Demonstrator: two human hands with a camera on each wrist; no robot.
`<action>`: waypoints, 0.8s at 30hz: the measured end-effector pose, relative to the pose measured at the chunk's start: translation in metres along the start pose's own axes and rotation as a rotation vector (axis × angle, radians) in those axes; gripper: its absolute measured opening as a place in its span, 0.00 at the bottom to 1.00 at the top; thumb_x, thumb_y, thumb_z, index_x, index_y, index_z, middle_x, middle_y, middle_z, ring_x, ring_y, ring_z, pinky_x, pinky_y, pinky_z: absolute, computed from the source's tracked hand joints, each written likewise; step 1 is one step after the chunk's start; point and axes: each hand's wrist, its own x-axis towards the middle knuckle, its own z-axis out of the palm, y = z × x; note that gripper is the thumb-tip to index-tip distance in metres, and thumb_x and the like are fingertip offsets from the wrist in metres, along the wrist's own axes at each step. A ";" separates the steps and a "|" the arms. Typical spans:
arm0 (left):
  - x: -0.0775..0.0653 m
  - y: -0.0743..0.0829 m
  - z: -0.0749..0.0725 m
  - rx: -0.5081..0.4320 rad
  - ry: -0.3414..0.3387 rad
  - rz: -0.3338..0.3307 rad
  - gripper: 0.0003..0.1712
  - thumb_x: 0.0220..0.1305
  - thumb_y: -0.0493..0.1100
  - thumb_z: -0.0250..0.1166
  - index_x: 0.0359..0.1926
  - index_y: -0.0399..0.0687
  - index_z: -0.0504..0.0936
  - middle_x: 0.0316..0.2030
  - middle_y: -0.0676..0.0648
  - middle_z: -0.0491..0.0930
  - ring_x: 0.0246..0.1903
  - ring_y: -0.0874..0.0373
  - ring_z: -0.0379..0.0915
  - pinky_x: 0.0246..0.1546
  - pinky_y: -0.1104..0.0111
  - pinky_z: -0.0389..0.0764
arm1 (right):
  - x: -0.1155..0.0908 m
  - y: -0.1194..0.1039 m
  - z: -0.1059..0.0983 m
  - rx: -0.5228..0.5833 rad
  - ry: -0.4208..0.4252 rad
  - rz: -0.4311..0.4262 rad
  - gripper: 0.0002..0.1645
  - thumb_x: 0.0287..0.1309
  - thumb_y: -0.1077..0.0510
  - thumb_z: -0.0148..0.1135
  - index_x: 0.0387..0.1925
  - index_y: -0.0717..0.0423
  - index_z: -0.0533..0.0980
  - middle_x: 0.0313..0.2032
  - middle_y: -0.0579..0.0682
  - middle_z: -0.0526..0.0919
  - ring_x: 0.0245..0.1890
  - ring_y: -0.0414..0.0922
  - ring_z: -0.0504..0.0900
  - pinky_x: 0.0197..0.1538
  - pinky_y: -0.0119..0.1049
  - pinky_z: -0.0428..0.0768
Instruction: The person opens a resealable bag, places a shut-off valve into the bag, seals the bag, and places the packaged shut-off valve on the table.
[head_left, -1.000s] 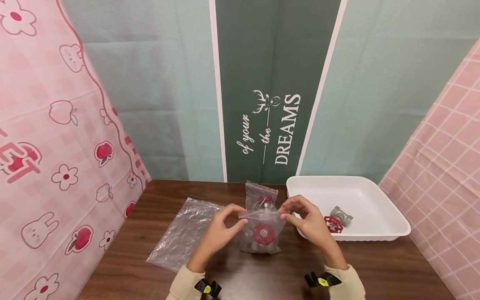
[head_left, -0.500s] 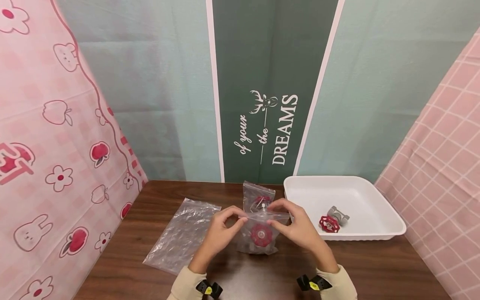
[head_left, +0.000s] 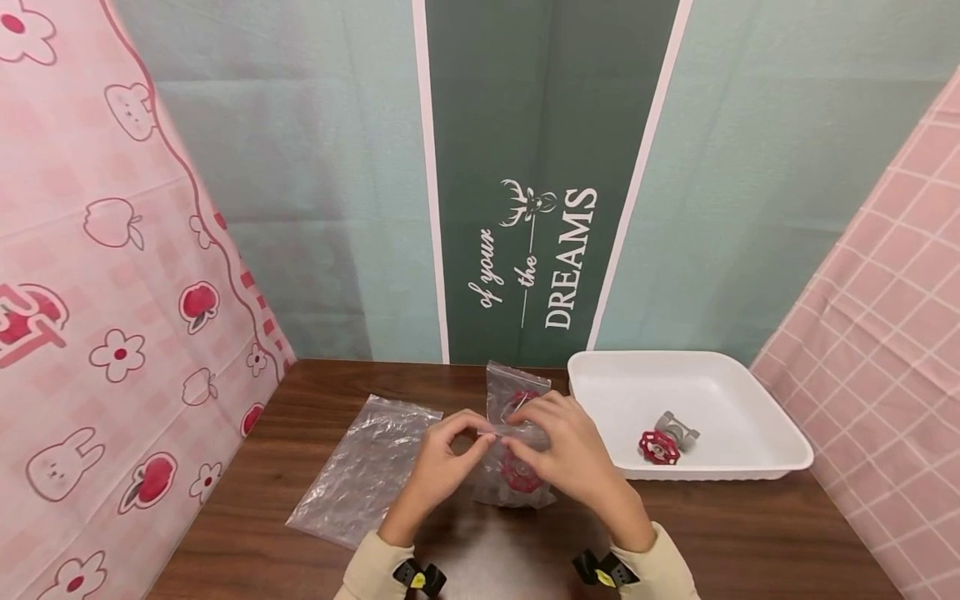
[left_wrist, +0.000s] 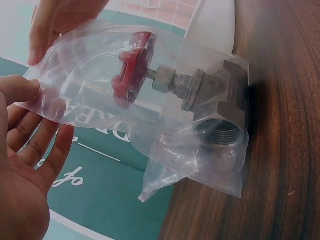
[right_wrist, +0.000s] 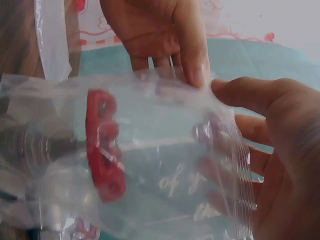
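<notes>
On the table (head_left: 247, 492), near the tray (head_left: 742, 417), pinched at the top by left hand (head_left: 441, 460) and right hand (head_left: 576, 454), close together: a clear bag (left_wrist: 150, 119) around an upright valve (left_wrist: 189, 91). Might tip if tugged sideways; could gape if pressed unevenly along the seal (right_wrist: 243, 170).

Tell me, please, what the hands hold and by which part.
The left hand and right hand pinch the front clear plastic zip bag by its top edge.

Your head view was evenly lit, with sheen on the tabletop (head_left: 491, 557), while your right-wrist view looked hazy.
</notes>
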 end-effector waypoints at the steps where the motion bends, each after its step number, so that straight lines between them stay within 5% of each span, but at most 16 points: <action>1: 0.000 0.000 0.000 0.000 0.000 0.007 0.05 0.70 0.34 0.71 0.42 0.49 0.88 0.38 0.47 0.89 0.40 0.64 0.83 0.36 0.69 0.85 | 0.001 -0.002 0.001 -0.013 -0.005 -0.009 0.15 0.49 0.54 0.85 0.38 0.46 0.88 0.36 0.39 0.90 0.42 0.41 0.80 0.46 0.41 0.78; 24: 0.002 0.000 0.002 -0.008 0.015 0.038 0.06 0.69 0.32 0.71 0.40 0.48 0.89 0.36 0.44 0.89 0.38 0.60 0.84 0.33 0.65 0.85 | 0.003 -0.010 0.012 -0.018 0.042 0.017 0.11 0.46 0.61 0.82 0.31 0.45 0.86 0.29 0.38 0.88 0.34 0.38 0.81 0.39 0.39 0.80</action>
